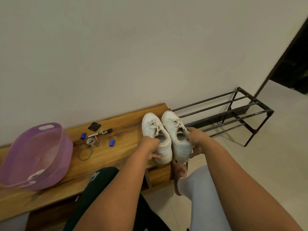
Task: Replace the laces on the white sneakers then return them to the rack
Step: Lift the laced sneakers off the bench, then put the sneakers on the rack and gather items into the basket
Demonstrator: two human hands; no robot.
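White sneakers sit laced at the wooden bench's 3 o'clock end, left hand and right hand each clamped on a heel collar; best lift both level toward the black rack at 2 o'clock.

A long wooden bench with a warm, streaked grain stands against the wall. At its left end sits a purple perforated plastic basket, tipped toward the camera. Near the middle lies a scatter of small things: a dark square case, two blue clips, a small silver-and-black tool, a roll of tape and a thin wire ring. At the right end the two white sneakers sit side by side, toes to the wall, heels over the front edge
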